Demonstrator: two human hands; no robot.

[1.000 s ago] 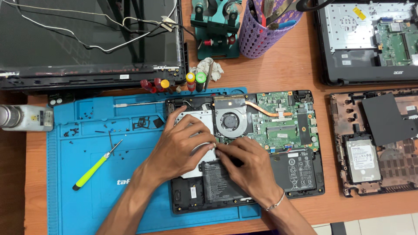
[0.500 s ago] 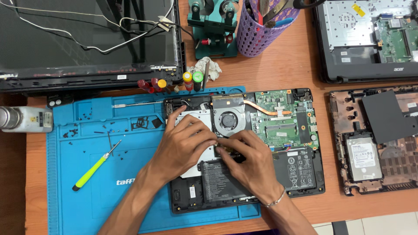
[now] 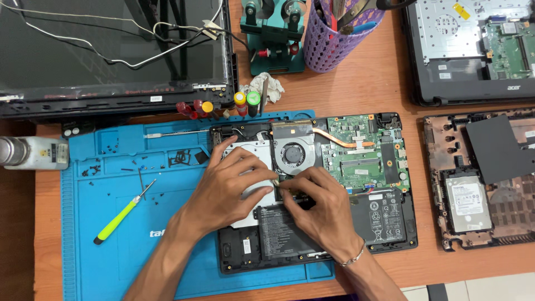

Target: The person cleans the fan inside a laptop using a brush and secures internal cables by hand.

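Little had shifted since the earlier frames: both hands had stayed over the opened laptop (image 3: 312, 189), the fingers only edging closer together near its middle. Nearest the desk's front edge, the left hand (image 3: 225, 187) lay spread and flat on the silver drive bay plate (image 3: 251, 161), fingers open, pressing rather than gripping. The right hand (image 3: 320, 203), a thin bracelet at its wrist, was curled with fingertips pinched at a small part just below the cooling fan (image 3: 291, 153); whether it truly held anything could not be told, since the fingers hid the spot. By the look of it, the step in hand was freeing or seating a small connector or screw beside the drive bay, and the next move would call for a steady pinch while the left hand kept the plate from lifting. Under the right wrist the black battery (image 3: 384, 214) carried a pale rectangular label with rows of small round marks, and a second grey label lay on the panel below the hands. The laptop sat on the right part of a blue work mat (image 3: 111, 251), where a yellow-green screwdriver (image 3: 120, 217) and scattered dark screws lay well to the left. Toward the desk's right edge another open chassis held a hard drive (image 3: 468, 203) with a white label. Farther back stood colour-capped tool handles (image 3: 223, 106), a purple mesh pot (image 3: 337, 39), and a detached screen panel (image 3: 111, 50) at the far left corner.
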